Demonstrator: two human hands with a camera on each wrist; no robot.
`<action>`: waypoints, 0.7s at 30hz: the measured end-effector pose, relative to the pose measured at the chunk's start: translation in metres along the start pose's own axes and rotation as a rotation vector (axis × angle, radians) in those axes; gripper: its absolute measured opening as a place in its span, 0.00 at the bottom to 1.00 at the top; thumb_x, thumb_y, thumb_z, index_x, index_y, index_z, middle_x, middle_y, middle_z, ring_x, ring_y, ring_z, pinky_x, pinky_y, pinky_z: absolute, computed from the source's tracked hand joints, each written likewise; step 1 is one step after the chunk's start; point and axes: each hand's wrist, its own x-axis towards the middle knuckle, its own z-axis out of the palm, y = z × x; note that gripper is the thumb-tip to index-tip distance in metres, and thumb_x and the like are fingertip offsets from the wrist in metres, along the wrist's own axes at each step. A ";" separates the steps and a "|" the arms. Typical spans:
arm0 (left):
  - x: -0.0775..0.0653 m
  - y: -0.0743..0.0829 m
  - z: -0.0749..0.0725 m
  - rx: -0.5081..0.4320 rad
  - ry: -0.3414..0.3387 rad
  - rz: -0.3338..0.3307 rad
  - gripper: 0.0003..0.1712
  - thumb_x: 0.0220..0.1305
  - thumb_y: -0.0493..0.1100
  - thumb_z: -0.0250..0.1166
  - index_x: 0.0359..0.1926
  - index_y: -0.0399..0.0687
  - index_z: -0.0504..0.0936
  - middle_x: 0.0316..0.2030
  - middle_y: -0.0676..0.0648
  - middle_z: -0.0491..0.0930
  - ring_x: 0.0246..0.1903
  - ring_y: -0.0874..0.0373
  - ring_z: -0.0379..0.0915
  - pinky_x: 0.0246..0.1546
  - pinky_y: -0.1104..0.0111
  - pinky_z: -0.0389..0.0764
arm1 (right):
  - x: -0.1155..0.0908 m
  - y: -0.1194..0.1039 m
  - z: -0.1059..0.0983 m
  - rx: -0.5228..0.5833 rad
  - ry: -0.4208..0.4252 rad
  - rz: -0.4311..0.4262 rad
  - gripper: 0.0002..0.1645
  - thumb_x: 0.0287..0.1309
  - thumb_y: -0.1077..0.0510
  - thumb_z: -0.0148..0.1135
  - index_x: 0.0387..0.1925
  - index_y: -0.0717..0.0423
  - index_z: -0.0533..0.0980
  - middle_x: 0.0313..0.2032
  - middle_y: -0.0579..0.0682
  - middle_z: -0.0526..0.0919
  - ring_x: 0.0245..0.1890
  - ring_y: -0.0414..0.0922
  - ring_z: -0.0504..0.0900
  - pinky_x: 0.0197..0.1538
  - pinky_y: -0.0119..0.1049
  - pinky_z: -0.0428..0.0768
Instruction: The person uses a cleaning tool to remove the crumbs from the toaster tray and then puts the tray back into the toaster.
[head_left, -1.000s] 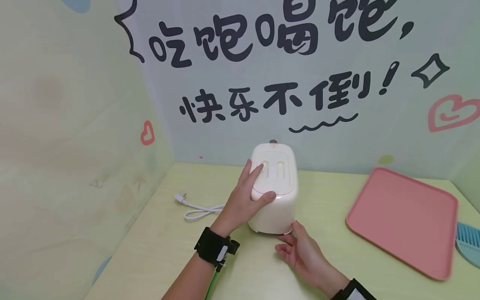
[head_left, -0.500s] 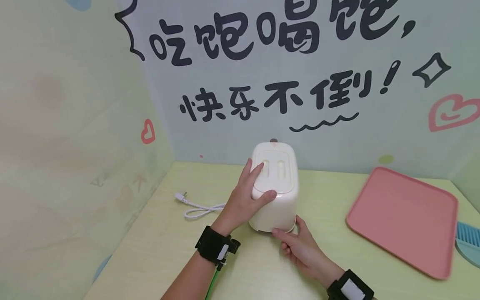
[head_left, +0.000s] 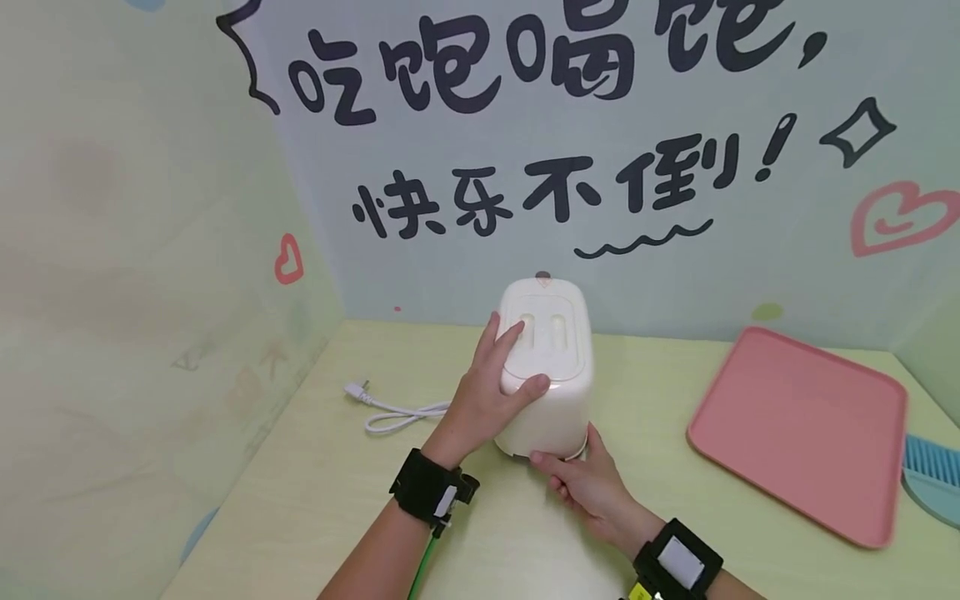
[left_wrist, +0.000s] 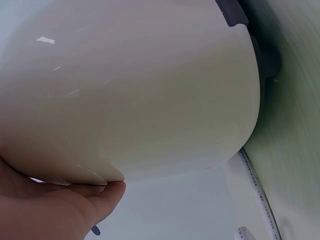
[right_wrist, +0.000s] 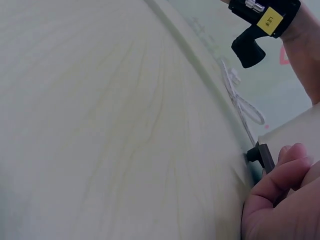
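A white toaster (head_left: pixel 557 421) stands on the table with a narrow end towards me. Its lid (head_left: pixel 551 362) has two rounded slots. My left hand (head_left: pixel 480 404) rests on the top left with spread, mostly straight fingers, the thumb across the near top edge. At the lower near end, my right hand (head_left: pixel 596 492) grips the bottom right edge. Its thumb lies along the front and the index finger runs up the side; the other fingers curl below. In the right wrist view, those fingers sit beside a dark piece (right_wrist: pixel 267 157) at the base.
A white power cord (head_left: pixel 405 412) with its plug lies left of the toaster. A pink tray (head_left: pixel 795 433) is at the right, with a blue comb-like thing (head_left: pixel 933 479) beyond it. The lettered wall (head_left: pixel 457 275) rises behind the table (head_left: pixel 315 500).
My right hand has shifted left and up at the toaster's bottom edge; its thumb has come round to the front. My left hand keeps its place. The whole view shifts slightly.
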 end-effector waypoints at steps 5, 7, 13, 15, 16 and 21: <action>0.001 0.000 -0.001 0.001 0.002 0.005 0.50 0.69 0.69 0.65 0.84 0.57 0.60 0.86 0.46 0.37 0.78 0.37 0.57 0.69 0.38 0.71 | 0.002 0.000 0.003 -0.029 0.014 -0.037 0.49 0.62 0.62 0.77 0.75 0.53 0.57 0.44 0.55 0.78 0.20 0.38 0.74 0.21 0.26 0.72; 0.001 -0.001 -0.001 0.003 0.000 0.004 0.50 0.69 0.68 0.65 0.84 0.57 0.59 0.86 0.45 0.37 0.78 0.36 0.57 0.69 0.37 0.71 | 0.003 0.001 0.004 -0.033 0.014 -0.048 0.48 0.62 0.62 0.77 0.74 0.53 0.57 0.45 0.55 0.78 0.19 0.39 0.73 0.21 0.26 0.71; 0.001 -0.001 -0.001 0.009 -0.001 0.004 0.50 0.69 0.69 0.65 0.84 0.57 0.59 0.86 0.46 0.37 0.78 0.36 0.58 0.68 0.37 0.72 | 0.002 0.003 0.004 -0.065 0.004 -0.066 0.49 0.63 0.61 0.77 0.75 0.52 0.55 0.42 0.53 0.78 0.18 0.39 0.72 0.20 0.28 0.71; 0.000 -0.001 -0.001 0.008 -0.006 0.007 0.50 0.70 0.69 0.64 0.84 0.58 0.59 0.86 0.45 0.36 0.78 0.36 0.57 0.68 0.37 0.72 | 0.000 0.003 0.004 -0.073 0.007 -0.062 0.50 0.64 0.62 0.76 0.75 0.54 0.53 0.38 0.52 0.79 0.18 0.40 0.73 0.21 0.28 0.72; 0.000 -0.001 -0.001 0.007 -0.009 0.008 0.50 0.70 0.69 0.64 0.84 0.58 0.58 0.86 0.46 0.36 0.78 0.36 0.57 0.68 0.37 0.72 | -0.001 0.003 0.004 -0.077 0.012 -0.055 0.50 0.64 0.62 0.76 0.75 0.55 0.52 0.35 0.52 0.80 0.18 0.40 0.73 0.21 0.29 0.72; 0.000 -0.001 -0.001 0.008 -0.012 0.009 0.50 0.70 0.69 0.64 0.84 0.60 0.58 0.86 0.45 0.36 0.78 0.37 0.57 0.68 0.36 0.72 | -0.006 0.004 0.003 -0.041 0.037 0.000 0.48 0.67 0.61 0.73 0.67 0.62 0.45 0.29 0.52 0.84 0.19 0.41 0.81 0.23 0.30 0.78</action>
